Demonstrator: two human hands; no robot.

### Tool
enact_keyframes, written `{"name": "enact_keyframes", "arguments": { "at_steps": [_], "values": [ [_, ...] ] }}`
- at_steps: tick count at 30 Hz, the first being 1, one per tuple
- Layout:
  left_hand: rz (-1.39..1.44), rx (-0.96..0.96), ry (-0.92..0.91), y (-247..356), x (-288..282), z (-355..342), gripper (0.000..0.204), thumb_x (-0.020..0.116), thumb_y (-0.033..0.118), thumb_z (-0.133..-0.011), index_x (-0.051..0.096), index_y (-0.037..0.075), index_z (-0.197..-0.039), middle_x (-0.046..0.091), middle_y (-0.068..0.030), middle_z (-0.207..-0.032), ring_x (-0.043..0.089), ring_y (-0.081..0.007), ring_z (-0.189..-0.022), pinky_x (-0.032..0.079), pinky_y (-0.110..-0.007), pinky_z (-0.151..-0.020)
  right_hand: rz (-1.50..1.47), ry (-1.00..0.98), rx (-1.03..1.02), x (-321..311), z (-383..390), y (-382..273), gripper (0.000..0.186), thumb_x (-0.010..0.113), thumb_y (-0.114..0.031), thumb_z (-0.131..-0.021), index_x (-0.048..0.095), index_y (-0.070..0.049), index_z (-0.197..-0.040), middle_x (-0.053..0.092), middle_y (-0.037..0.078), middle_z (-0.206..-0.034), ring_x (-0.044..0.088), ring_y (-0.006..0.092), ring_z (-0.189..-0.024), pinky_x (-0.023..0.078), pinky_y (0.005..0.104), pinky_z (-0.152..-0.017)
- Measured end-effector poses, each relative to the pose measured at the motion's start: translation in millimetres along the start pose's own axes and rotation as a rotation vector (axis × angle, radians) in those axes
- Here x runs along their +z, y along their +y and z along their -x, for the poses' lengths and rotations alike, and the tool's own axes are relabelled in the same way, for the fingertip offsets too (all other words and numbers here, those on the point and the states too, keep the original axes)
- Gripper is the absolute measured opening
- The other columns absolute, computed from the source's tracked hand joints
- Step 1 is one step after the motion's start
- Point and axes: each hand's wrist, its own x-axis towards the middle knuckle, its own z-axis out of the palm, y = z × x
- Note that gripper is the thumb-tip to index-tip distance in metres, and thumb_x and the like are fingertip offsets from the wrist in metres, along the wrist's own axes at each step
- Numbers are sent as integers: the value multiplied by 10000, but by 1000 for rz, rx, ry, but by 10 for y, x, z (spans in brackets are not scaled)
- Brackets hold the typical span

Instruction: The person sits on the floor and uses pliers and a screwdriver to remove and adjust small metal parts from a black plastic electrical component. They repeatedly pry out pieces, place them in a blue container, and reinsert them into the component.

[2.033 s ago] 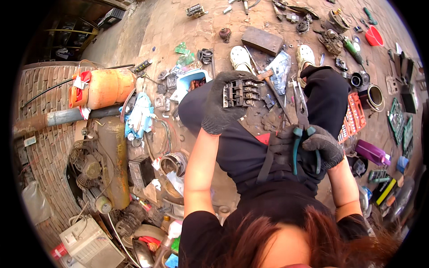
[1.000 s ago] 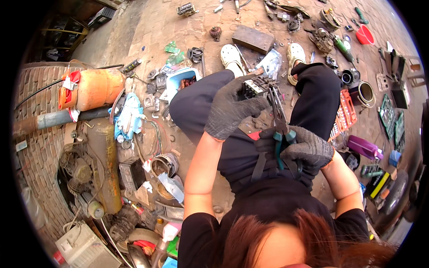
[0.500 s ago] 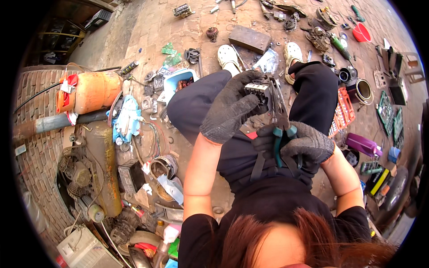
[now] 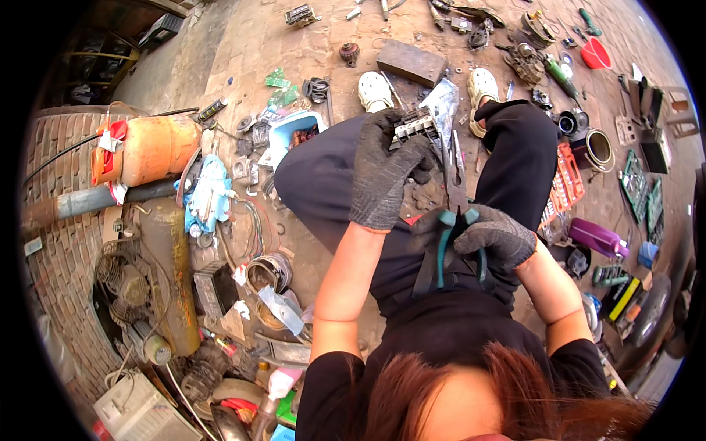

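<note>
Grey-gloved left hand [image 4: 384,173] clamped the black ribbed metal part [image 4: 413,126] | right hand [image 4: 494,237] closed on teal-handled pliers [image 4: 457,220] | I judged gripping step underway; next: steady squeeze.

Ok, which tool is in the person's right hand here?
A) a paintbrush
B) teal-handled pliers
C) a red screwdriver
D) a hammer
B: the gloved right hand grips teal-handled pliers, their tips pointing toward the small black part held by the left hand.
</note>
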Motion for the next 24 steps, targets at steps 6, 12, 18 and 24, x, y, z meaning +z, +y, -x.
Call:
{"name": "enact_keyframes", "arguments": {
  "at_steps": [6, 12, 18, 24],
  "values": [
    [-14, -10, 10, -5, 26, 18, 446, 619, 30, -833, 403, -46, -1215, 584, -103, -911, 576, -122, -645, 469, -215, -486, -79, 14, 10, -26, 1, 3, 554, 579, -59, -736, 487, 48, -1272, 607, 186, -1165, 584, 248, -1089, 472, 332, -936],
    [-54, 9, -4, -4, 12, 19, 460, 640, 29, -814, 419, -43, -1211, 586, -111, -939, 588, -132, -657, 472, -225, -485, -293, 39, 9, -48, 15, 31, 501, 587, -82, -809, 470, 65, -1273, 595, 214, -1168, 583, 307, -1108, 515, 385, -912],
    [-335, 180, 33, -51, -70, 30, 499, 677, -13, -773, 450, 5, -1217, 598, -110, -1015, 618, -133, -707, 491, -220, -516, -436, 90, 7, -3, 26, 83, 439, 599, -143, -853, 492, 90, -1210, 588, 250, -1152, 584, 341, -1095, 475, 438, -960],
    [-266, 178, -38, -84, -110, 34, 511, 686, -15, -768, 452, 24, -1220, 593, -108, -1061, 625, -140, -766, 518, -241, -561, -475, 128, -20, 39, 10, 195, 351, 594, -158, -873, 506, 40, -1149, 601, 213, -1047, 596, 336, -1045, 463, 473, -973]
  ]
}}
